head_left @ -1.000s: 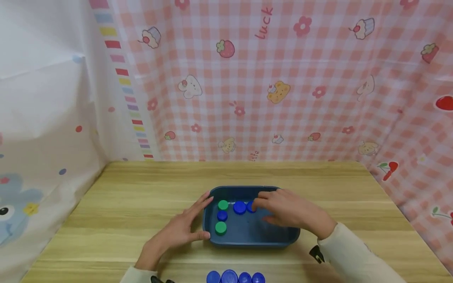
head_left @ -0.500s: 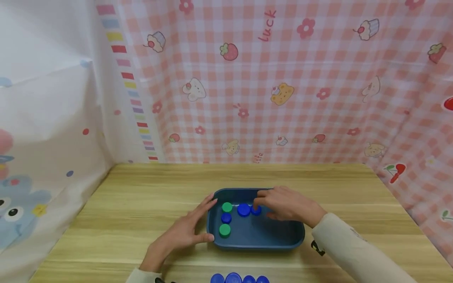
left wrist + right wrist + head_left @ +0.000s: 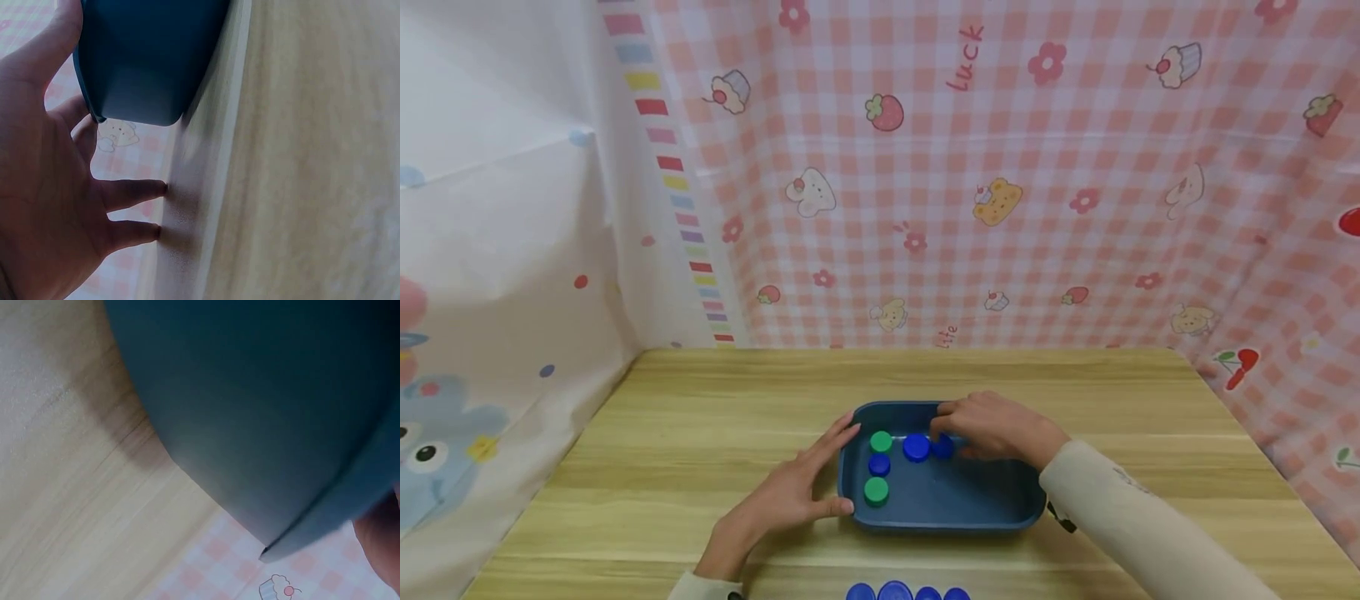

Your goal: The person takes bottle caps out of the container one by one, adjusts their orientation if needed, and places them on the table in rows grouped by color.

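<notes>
A dark blue rectangular tray (image 3: 940, 527) lies on the table. My left hand (image 3: 784, 492) is spread against its left end, thumb at the near corner and fingertips at the far one. In the left wrist view, two fingers of the left hand (image 3: 50, 187) stretch down below the tray (image 3: 150, 62). My right hand (image 3: 1000, 429) reaches inside the tray and pinches a blue bottle cap (image 3: 942, 447) between fingertips and thumb. Just left of it sits a larger blue bottle cap (image 3: 916, 447). Along the left side are a green cap (image 3: 881, 442), a small blue cap (image 3: 879, 464) and another green cap (image 3: 876, 492).
Several blue caps (image 3: 895, 592) form a row on the wooden table (image 3: 737, 400) at the bottom edge of the head view. A pink checked cloth (image 3: 850, 208) hangs behind the table, and a white printed cloth (image 3: 505, 250) hangs at the left.
My right hand has shifted slightly left, and the blue cap at its fingertips now looks tilted. The left hand keeps its place at the tray's end. The head view has moved slightly.
</notes>
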`<control>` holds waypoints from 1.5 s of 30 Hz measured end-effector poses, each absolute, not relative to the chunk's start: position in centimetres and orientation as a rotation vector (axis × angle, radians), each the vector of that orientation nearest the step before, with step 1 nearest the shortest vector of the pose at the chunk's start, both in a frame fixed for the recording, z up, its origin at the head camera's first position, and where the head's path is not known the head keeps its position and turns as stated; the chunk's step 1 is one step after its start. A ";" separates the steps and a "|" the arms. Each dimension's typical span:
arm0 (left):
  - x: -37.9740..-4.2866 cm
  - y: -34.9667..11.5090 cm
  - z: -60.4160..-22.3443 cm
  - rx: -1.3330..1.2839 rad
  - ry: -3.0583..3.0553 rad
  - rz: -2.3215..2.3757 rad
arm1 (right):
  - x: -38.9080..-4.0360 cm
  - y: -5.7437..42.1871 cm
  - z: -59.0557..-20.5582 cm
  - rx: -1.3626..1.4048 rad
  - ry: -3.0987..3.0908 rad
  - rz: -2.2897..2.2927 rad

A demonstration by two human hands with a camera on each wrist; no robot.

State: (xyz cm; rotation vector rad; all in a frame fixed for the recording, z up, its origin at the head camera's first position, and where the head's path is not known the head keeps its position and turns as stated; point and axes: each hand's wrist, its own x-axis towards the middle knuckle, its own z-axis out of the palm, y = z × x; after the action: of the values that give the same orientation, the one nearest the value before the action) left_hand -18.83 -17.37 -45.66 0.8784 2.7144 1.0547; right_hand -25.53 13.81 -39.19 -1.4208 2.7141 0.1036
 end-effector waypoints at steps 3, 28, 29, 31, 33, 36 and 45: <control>-18.7 -17.4 -45.7 0.872 2.713 1.053 | -25.6 13.7 -39.5 -1.414 2.711 0.098; -17.5 -17.5 -46.2 0.861 2.708 1.032 | -25.3 13.2 -41.5 -1.386 2.641 0.071; -17.5 -17.6 -46.2 0.865 2.706 1.036 | -25.4 13.2 -41.5 -1.388 2.639 0.074; -17.6 -17.6 -46.2 0.872 2.704 1.040 | -25.4 13.1 -41.5 -1.387 2.634 0.080; -17.7 -17.6 -46.1 0.879 2.703 1.045 | -25.5 13.1 -41.5 -1.382 2.629 0.084; -17.9 -17.6 -46.0 0.876 2.706 1.050 | -25.7 13.0 -41.3 -1.360 2.631 0.089; -18.9 -17.3 -45.5 0.891 2.718 1.049 | -26.5 13.4 -40.8 -1.355 2.638 0.092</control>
State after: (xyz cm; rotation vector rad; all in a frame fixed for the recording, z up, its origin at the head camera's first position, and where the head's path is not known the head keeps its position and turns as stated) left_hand -18.90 -17.34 -45.46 0.8912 2.7180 1.0486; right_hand -26.45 13.42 -40.81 -1.3546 2.6380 0.0922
